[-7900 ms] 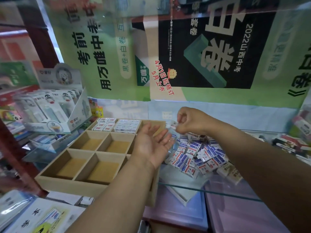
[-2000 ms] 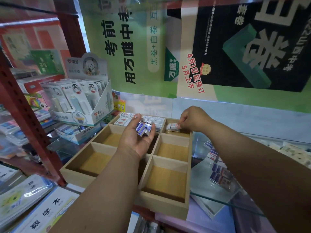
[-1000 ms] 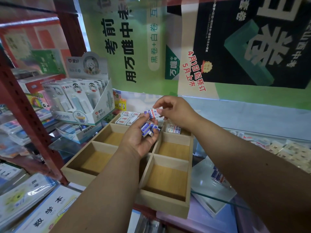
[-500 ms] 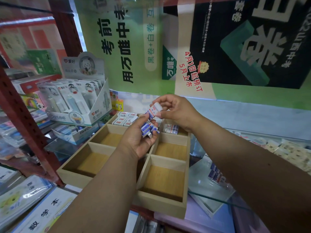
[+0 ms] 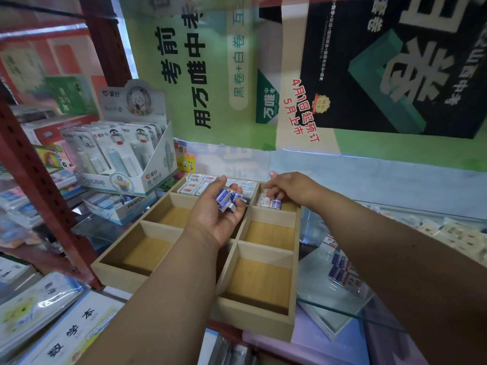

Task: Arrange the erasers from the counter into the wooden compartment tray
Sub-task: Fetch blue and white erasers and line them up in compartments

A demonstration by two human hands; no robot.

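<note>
Left hand (image 5: 216,214) palm up over tray (image 5: 253,322), fingers curled round small stack of erasers (image 5: 228,198). Right hand (image 5: 287,189) reaching into tray's far right corner compartment, fingertips (image 5: 271,193) pinching an eraser (image 5: 268,202) there. More loose erasers (image 5: 342,272) on glass counter (image 5: 316,288), beside tray's right edge.

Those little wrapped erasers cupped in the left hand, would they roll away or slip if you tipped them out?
Probably not roll: the erasers look like flat-sided blocks. They seem light, since the left hand holds several loosely in its curled fingers. Their glossy wrappers may slide on each other, so the pile could spill into the wooden tray.
</note>
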